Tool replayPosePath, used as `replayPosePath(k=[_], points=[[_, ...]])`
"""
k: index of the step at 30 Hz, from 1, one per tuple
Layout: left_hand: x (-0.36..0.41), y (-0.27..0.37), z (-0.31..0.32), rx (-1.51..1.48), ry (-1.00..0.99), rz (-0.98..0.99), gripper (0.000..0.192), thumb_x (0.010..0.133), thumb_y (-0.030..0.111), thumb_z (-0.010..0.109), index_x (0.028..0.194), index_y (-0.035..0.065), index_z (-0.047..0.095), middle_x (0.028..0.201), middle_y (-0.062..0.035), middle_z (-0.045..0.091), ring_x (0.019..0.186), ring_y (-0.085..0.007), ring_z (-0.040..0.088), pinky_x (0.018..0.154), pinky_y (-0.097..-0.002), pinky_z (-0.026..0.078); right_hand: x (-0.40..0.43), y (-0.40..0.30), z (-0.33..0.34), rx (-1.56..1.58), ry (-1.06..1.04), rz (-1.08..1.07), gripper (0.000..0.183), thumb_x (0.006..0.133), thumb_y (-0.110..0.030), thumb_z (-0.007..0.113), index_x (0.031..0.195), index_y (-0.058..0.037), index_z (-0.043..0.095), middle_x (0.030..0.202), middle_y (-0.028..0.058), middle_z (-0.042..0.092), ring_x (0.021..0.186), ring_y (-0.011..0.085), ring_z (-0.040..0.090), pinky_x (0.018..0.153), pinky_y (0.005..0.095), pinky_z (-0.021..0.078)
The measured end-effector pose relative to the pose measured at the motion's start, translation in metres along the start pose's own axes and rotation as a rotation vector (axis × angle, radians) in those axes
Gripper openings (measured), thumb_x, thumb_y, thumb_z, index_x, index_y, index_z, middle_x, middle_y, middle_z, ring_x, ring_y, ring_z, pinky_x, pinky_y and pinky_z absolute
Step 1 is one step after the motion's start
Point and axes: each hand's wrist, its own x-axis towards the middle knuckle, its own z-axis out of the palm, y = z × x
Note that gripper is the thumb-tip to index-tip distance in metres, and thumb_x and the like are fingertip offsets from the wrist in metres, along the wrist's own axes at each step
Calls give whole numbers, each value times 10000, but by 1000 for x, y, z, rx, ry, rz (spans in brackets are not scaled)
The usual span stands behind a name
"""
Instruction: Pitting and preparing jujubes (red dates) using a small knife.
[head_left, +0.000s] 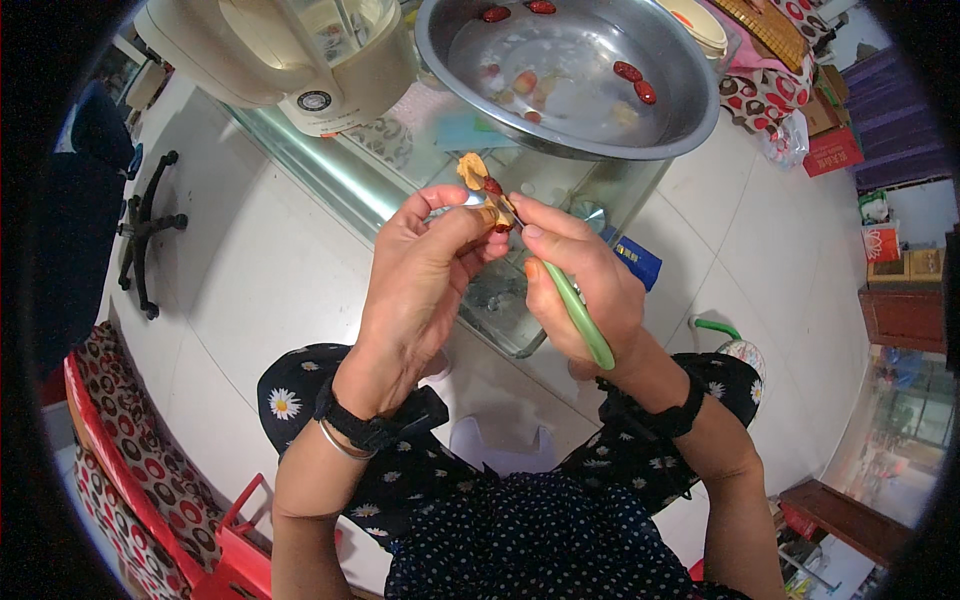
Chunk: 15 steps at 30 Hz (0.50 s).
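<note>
Between the fingertips of my left hand (427, 262) is a red date (495, 196) cut open, its tan flesh showing. My right hand (589, 277) grips a small knife by its light green handle (576, 311); the narrow blade meets the date, and its tip is partly hidden by the fruit and my fingers. Just beyond my hands stands a wide metal basin (679, 142) of water. Several whole red dates (628, 71) float near its sides, and paler pieces (525, 82) lie toward the middle.
A cream blender jug (330, 90) stands left of the basin on the glass table (315, 180). A blue packet (637, 262) lies at the right, beyond the table edge. A red plastic chair (232, 555) is at lower left, a wheeled chair base (142, 232) at left.
</note>
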Motion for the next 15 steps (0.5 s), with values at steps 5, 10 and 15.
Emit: replayPosePath(k=[5, 10, 15], points=[[2, -4, -2, -48, -15, 42, 227, 800, -21, 569, 932, 36, 393, 850, -123, 595, 697, -172, 588, 683, -259, 504, -1, -5, 1, 51, 11, 105, 296, 760, 42, 581, 1046, 26, 507, 1159, 208, 540, 914, 289, 616, 787, 324, 500], [2, -6, -1, -29, -27, 80, 233, 796, -30, 562, 940, 36, 392, 834, -104, 601, 718, -172, 589, 711, -270, 492, -4, -3, 4, 69, 80, 163, 253, 770, 24, 573, 1019, 17, 526, 1125, 182, 571, 928, 281, 614, 781, 315, 499], [3, -11, 0, -1, -26, 140, 253, 786, -46, 560, 961, 32, 395, 837, -81, 606, 741, -157, 586, 727, -276, 490, -4, -6, 1, 143, 86, 231, 227, 802, 44, 519, 1029, 30, 511, 1154, 209, 551, 990, 250, 586, 822, 296, 469]])
